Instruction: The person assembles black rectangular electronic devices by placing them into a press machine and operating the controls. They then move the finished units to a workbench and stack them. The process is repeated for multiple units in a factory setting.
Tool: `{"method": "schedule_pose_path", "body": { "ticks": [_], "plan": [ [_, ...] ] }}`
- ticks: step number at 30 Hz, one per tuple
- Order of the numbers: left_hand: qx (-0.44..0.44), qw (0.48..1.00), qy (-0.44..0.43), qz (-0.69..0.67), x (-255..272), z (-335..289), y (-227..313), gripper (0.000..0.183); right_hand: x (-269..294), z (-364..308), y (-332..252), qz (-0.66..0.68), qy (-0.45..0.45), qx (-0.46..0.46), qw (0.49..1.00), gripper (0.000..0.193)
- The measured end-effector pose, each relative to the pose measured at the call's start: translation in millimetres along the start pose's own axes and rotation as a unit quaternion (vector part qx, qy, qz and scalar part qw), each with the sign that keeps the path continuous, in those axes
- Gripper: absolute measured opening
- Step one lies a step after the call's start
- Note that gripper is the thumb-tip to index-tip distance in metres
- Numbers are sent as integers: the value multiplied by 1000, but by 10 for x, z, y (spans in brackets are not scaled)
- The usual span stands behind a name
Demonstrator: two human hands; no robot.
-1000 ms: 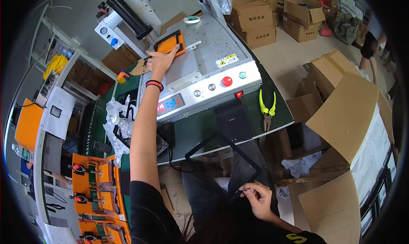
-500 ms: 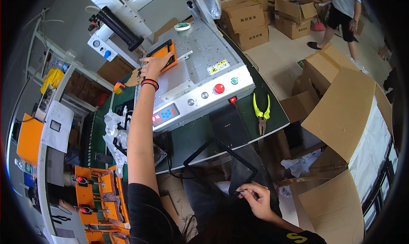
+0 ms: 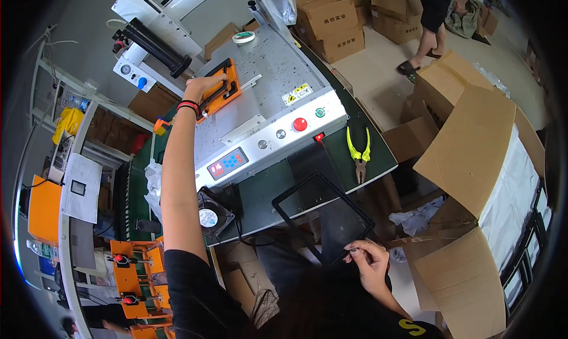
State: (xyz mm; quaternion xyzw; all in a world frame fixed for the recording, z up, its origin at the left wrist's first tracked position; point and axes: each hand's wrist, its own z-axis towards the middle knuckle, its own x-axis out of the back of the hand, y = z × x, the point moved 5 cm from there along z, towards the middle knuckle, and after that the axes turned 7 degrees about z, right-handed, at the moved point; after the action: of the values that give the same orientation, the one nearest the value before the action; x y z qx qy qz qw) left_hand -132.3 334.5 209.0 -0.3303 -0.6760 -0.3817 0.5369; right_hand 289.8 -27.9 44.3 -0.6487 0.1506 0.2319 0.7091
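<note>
On the grey bed of a press machine (image 3: 278, 58) lies an orange fixture (image 3: 232, 91) with a black frame-like piece (image 3: 220, 90) in it. My left hand (image 3: 202, 88) reaches over the fixture's left side, a digit extended onto the black piece; its other fingers are mostly hidden. Close to my lap, my right hand (image 3: 368, 263) pinches one corner of a thin black rectangular frame (image 3: 349, 201). That frame is held tilted, its far edge over the table's front edge.
Yellow-handled pliers (image 3: 360, 155) lie right of the control panel (image 3: 228, 163). A small fan (image 3: 216, 213) sits below it. A tape roll (image 3: 243, 37) rests on the bed. Open cardboard boxes (image 3: 473, 143) crowd the right, one with black frames. Another person (image 3: 435, 19) stands far right.
My left hand has shifted left and drawn its fingers in, baring more of the fixture. The black frame in my right hand has risen and swung right. The other person has moved left.
</note>
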Motion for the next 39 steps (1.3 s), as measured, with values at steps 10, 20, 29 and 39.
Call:
{"method": "schedule_pose_path", "body": {
  "ticks": [10,20,29,39],
  "plan": [
    [20,997,60,41,255,-233,-36,90,-96,102,-97,-1,-6,16,1000,11],
    [-85,841,300,-442,138,-3553,-1400,97,-1458,1566,-504,-100,-116,197,968,16],
    [-39,779,242,-578,-1259,-5049,-2536,120,-2731,2842,534,-231,-228,194,926,20],
    [-76,676,200,-705,-1298,-4648,-2684,122,-2879,2850,338,-528,-232,119,808,45]
  ]
}}
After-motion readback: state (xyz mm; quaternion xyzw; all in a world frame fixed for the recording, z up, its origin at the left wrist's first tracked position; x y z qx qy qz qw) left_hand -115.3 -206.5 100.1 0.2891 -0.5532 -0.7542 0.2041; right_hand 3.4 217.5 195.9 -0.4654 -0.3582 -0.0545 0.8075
